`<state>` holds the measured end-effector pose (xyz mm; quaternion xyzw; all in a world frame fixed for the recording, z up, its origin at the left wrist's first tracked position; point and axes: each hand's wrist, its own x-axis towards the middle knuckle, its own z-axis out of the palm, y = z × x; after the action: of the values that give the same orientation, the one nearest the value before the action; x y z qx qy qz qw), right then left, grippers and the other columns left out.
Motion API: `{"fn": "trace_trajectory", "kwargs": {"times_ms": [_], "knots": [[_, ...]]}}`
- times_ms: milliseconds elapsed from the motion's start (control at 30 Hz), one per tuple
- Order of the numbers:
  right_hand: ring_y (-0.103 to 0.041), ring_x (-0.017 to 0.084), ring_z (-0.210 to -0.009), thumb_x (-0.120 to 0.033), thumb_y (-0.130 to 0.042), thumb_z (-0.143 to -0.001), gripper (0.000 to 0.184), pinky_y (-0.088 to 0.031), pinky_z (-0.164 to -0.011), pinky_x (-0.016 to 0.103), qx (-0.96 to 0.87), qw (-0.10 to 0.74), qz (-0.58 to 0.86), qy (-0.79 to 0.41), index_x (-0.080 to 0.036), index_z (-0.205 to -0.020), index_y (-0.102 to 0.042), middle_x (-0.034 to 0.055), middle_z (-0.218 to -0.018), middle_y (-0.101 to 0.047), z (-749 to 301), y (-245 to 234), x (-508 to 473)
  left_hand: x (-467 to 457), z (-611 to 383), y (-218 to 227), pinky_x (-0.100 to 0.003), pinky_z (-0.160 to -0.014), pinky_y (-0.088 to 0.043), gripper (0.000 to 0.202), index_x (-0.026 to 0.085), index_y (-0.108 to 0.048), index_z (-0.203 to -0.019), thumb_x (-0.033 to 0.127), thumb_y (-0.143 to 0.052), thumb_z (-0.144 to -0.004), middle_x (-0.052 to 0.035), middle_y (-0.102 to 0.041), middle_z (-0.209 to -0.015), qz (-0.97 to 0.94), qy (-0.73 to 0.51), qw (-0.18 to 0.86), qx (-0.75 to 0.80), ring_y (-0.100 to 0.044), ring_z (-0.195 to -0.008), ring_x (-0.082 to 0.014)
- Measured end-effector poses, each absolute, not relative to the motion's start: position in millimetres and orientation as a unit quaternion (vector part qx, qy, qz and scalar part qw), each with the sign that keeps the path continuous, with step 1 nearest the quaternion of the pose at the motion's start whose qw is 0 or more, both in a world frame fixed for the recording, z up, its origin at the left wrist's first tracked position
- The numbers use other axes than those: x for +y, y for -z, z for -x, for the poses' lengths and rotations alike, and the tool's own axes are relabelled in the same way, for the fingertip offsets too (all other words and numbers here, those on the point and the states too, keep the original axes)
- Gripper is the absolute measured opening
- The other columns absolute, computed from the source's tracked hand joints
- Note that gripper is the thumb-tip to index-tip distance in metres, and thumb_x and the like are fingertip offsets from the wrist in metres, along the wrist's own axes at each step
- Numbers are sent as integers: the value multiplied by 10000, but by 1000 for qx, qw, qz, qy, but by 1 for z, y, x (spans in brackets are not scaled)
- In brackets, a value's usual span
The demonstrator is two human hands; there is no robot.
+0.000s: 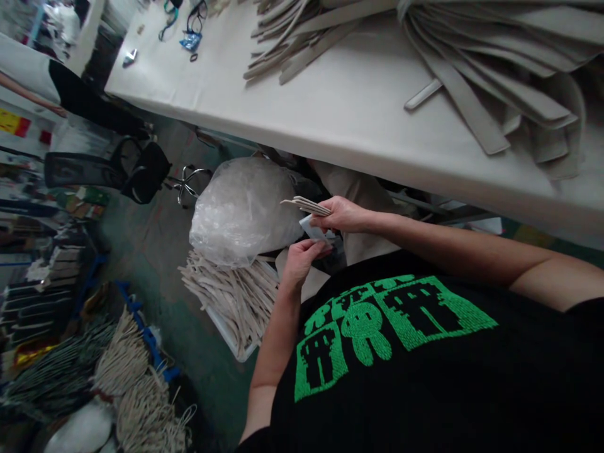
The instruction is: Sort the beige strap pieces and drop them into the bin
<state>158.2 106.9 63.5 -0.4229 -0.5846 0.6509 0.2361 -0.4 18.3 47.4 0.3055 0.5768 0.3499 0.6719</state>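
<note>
My right hand (pixel 342 215) is closed around a small bundle of flat beige strips (pixel 306 204), whose ends stick out to the left past the fingers. Below the strips, a pale bluish-white piece (pixel 312 229), thin like plastic film or paper, hangs between my two hands. My left hand (pixel 304 258) sits just under the right one, its thumb and fingertips pinched on the lower edge of that piece. Both hands are in front of my black shirt, below the table edge. The palm side of the right hand is hidden.
Above runs a long pale table (pixel 207 94) with piles of beige straps (pixel 472 69). Beside my hands stands a big clear plastic bag (pixel 240 207), next to a bin of beige strips (pixel 236 296). An office chair (pixel 141 173) and a person (pixel 33 69) are farther left.
</note>
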Motion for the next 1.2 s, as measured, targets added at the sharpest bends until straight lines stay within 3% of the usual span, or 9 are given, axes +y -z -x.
{"fn": "trace_trajectory", "kwargs": {"times_ms": [100,233,333,433,567,700,900,1200], "knots": [[-522,95,-488,-380,-657,-857,229,-400,-433,191,-577,236,413,-664,-161,-800,-625,-31,-585,-593,-162,-55,106,24,2,-43,-313,-764,-535,395,126,-703,-742,413,-909,-565,-48,-720,-703,-210,-415,660,590,-683,-659,-160],[-474,92,-403,-662,-471,-920,523,-377,-399,225,-580,209,388,-685,-159,-939,-610,-12,-623,-615,-173,-43,98,34,8,-39,-236,-696,-510,262,159,-637,-734,329,-835,-724,23,-665,-643,-64,-515,633,574,-645,-598,-93],[-477,103,-416,-750,-479,-857,593,-374,-402,241,-581,172,374,-702,-169,-871,-594,-7,-617,-601,-180,-41,86,42,11,-39,-217,-714,-503,224,167,-628,-734,332,-739,-836,29,-673,-679,7,-561,611,559,-646,-634,-74],[-468,103,-451,-713,-639,-739,531,-363,-422,236,-565,159,394,-708,-190,-723,-551,-31,-566,-534,-183,-43,78,47,12,-38,-230,-753,-507,209,173,-654,-769,331,-658,-905,19,-704,-751,40,-582,602,545,-657,-682,-75],[-454,107,-506,-672,-700,-654,504,-387,-480,245,-555,190,403,-702,-181,-730,-615,-40,-579,-504,-180,-44,78,49,8,-35,-237,-768,-514,195,180,-674,-802,329,-634,-922,10,-722,-798,31,-588,606,535,-667,-713,-85],[-423,107,-541,-613,-662,-719,438,-324,-514,248,-594,250,430,-632,-179,-695,-606,-40,-578,-495,-174,-40,86,49,3,-31,-229,-758,-507,137,180,-672,-831,294,-657,-906,3,-730,-820,3,-588,606,536,-669,-724,-87],[-432,112,-572,-294,-650,-804,219,-256,-557,263,-697,250,465,-486,-189,-638,-553,-35,-600,-501,-167,-41,97,48,-2,-25,-245,-754,-497,145,191,-660,-842,305,-626,-925,17,-711,-812,-20,-583,611,535,-661,-732,-91],[-489,142,-663,-248,-648,-836,120,-270,-586,256,-743,217,471,-423,-195,-734,-615,-2,-710,-579,-159,-38,102,49,-10,-21,-260,-788,-503,178,179,-655,-900,354,-634,-917,15,-687,-796,-8,-561,612,557,-655,-732,-93]]}}
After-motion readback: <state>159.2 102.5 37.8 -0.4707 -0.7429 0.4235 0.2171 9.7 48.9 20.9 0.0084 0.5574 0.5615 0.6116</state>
